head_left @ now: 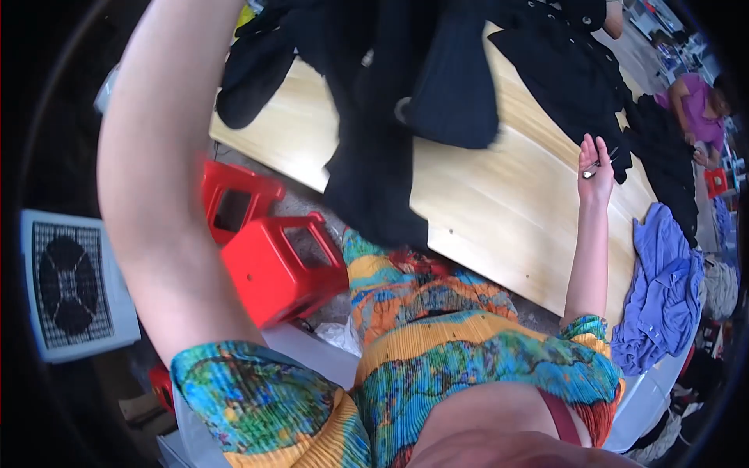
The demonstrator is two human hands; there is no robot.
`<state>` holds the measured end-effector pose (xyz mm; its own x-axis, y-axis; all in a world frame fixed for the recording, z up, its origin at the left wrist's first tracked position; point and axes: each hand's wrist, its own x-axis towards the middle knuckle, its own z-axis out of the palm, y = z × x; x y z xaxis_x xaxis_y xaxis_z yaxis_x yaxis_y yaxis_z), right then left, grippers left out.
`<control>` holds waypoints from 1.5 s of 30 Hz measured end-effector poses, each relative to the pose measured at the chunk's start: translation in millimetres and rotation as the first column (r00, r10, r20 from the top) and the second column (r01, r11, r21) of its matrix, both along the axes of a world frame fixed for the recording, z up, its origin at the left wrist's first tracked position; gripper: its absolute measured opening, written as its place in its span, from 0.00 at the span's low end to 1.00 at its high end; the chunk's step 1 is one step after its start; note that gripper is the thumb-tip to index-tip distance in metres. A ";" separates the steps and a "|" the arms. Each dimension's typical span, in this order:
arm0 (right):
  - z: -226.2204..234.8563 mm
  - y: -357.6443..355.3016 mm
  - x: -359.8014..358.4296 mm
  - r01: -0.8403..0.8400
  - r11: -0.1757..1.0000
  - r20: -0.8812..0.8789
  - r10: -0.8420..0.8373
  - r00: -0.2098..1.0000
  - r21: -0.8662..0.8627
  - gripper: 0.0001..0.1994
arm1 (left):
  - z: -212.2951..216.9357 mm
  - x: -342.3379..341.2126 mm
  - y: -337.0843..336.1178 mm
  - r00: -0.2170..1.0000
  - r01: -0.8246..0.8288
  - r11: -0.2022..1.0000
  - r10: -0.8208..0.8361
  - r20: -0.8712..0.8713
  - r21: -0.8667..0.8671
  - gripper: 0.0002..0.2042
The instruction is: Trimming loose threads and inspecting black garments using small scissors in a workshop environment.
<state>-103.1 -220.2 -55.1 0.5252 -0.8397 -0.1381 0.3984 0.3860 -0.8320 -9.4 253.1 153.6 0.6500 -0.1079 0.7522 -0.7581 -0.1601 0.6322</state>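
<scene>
My left arm reaches up past the top edge, so my left hand is out of the picture. A black garment (378,148) hangs over the near edge of the wooden table (499,210), slightly blurred, its lower end above my lap. What holds it up at the top cannot be seen. Over the right part of the table is my right hand (597,175), its fingers stretched upward, with a small pair of metal scissors (591,169) held across the palm. Just beyond that hand lies another black garment (558,78) with metal eyelets or buttons.
Two red plastic stools (285,265) stand left of my legs. A purple-blue cloth (659,288) lies at the table's right end. At far left is a white box-like thing with a black grille (66,281). Someone in a purple top (690,105) sits at far right.
</scene>
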 end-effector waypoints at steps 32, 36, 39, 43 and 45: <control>-33.2 168.1 245.5 -0.148 0.898 -0.654 -0.180 0.735 -0.414 0.21 | -173.8 293.9 -141.4 0.749 0.364 0.919 -0.384 -0.539 -0.150 0.27; -74.7 181.8 238.3 -0.393 0.666 -0.703 -0.286 0.651 -0.634 0.20 | -233.9 197.6 -18.8 0.730 0.268 0.923 -0.006 -0.683 0.278 0.25; -72.0 197.5 245.1 -0.542 0.518 -0.733 -0.295 0.613 -0.662 0.18 | -238.6 157.8 39.1 0.642 0.421 0.796 0.077 -0.763 0.434 0.27; -83.3 190.3 238.3 -0.544 0.486 -0.721 -0.341 0.603 -0.684 0.16 | -231.8 164.1 47.7 0.623 0.486 0.743 0.076 -0.779 0.461 0.28; -77.4 197.8 247.3 -0.530 0.606 -0.784 -0.282 0.553 -0.592 0.15 | -226.6 166.9 30.1 0.598 0.452 0.735 0.170 -0.783 0.505 0.30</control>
<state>144.3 -22.4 -132.5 0.6473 -0.7599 0.0600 -0.5187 -0.4968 -0.6958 157.6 283.2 -73.1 0.8380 -0.4620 -0.2905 -0.1074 -0.6616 0.7422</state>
